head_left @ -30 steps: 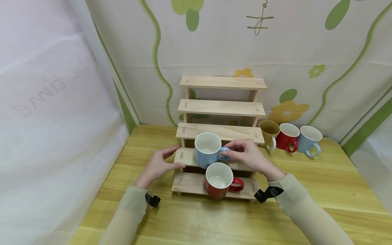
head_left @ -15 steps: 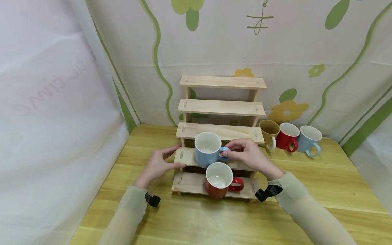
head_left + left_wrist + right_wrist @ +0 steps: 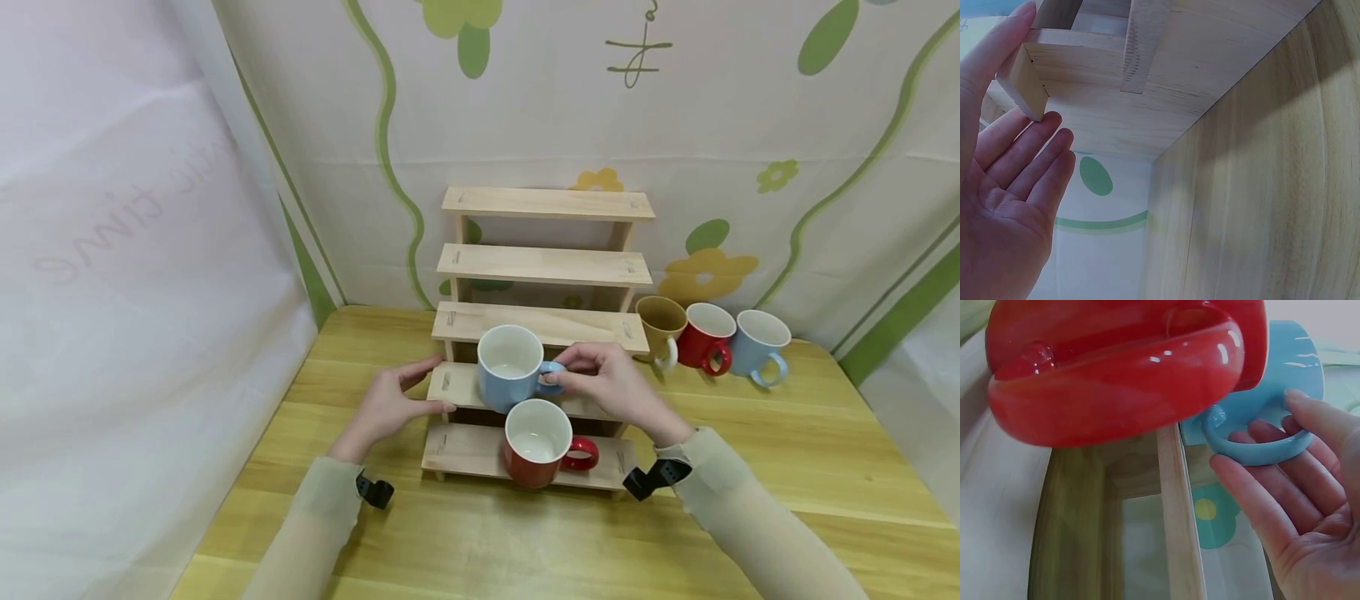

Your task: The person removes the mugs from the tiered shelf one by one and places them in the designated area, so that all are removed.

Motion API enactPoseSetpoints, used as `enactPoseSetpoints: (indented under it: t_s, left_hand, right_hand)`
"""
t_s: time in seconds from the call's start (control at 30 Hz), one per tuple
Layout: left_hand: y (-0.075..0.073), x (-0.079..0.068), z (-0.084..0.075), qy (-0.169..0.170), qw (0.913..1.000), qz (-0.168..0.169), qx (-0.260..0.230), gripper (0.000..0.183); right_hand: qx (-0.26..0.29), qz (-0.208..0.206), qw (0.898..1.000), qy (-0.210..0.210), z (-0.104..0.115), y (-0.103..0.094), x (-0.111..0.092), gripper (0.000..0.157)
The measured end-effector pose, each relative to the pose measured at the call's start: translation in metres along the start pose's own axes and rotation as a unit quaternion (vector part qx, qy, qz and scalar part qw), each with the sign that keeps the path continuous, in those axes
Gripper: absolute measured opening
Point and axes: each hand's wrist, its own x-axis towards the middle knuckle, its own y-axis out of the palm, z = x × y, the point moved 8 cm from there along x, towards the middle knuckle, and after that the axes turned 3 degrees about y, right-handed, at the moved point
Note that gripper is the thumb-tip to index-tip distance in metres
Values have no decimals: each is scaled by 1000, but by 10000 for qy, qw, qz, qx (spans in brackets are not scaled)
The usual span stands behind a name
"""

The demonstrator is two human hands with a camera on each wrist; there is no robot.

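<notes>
A light blue mug (image 3: 508,375) with a white inside stands on the second step from the bottom of the wooden tiered rack (image 3: 540,323). My right hand (image 3: 611,382) pinches its handle; in the right wrist view, thumb and fingers meet around the blue handle (image 3: 1260,454). One step lower, at the front, stands a red mug (image 3: 534,454), its handle pointing right. My left hand (image 3: 384,410) is at the left end of the blue mug's step, thumb at the front edge and fingers toward the back. In the left wrist view those fingers (image 3: 1029,150) are nearly straight against the board's end.
Right of the rack, a brown mug (image 3: 660,321), another red mug (image 3: 703,337) and another light blue mug (image 3: 757,346) stand in a row on the wooden table (image 3: 787,450). A patterned curtain (image 3: 547,100) hangs behind the rack.
</notes>
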Motion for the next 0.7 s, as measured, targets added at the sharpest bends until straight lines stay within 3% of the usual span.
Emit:
enactPoseSetpoints:
  t_s: [0.2,0.37,0.7]
  left_hand:
    - [0,0,0,0,10000,-6,4,83]
    - [1,0,-1,62,10000,10,2,83]
    - [0,-2,-4,-3,10000,2,-7,85]
  right_hand:
    - [235,-189,9994,-171,6,-5,-2,9]
    - [50,-377,9990,-238,14,-12,-6,9]
    - [139,-817,9955,-468,31,-38,-15,12]
